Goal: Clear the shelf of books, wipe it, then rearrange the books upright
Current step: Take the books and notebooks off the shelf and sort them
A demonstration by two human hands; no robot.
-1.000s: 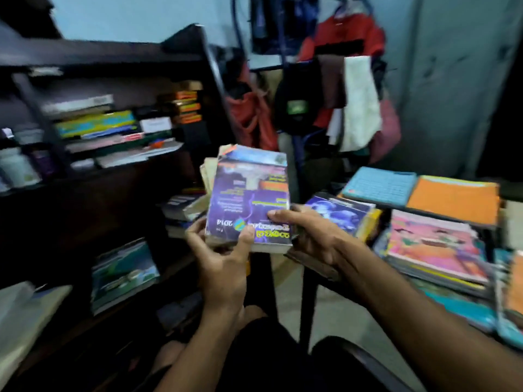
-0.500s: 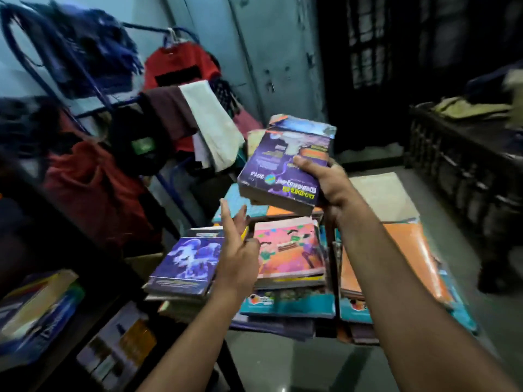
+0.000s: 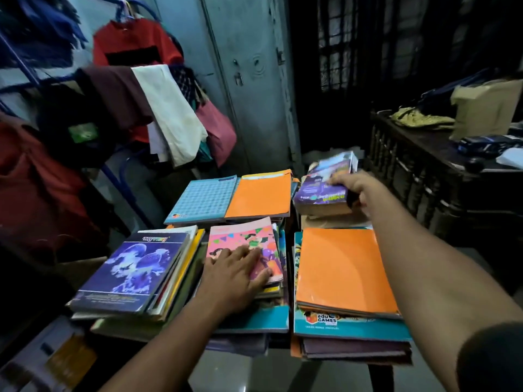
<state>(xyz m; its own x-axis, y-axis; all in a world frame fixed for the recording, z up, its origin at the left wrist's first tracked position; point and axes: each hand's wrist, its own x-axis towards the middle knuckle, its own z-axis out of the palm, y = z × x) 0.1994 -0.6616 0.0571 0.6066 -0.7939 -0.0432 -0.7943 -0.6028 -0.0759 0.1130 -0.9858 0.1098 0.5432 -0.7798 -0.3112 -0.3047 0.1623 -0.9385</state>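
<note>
**Purple book held over the far right stack**

The right hand (image 3: 349, 184) grips a thick purple book (image 3: 322, 185), thumb on the cover, at the far right stack. The left hand (image 3: 235, 274) lies flat, fingers spread, on a pink book (image 3: 244, 240). Beside it sit a blue book (image 3: 133, 267), an orange book (image 3: 342, 270), and farther off a grid book (image 3: 203, 198).

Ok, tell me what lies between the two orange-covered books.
In the head view, between the far orange book and the near orange book lies the top corner of the pink illustrated book, under the left hand.
</note>
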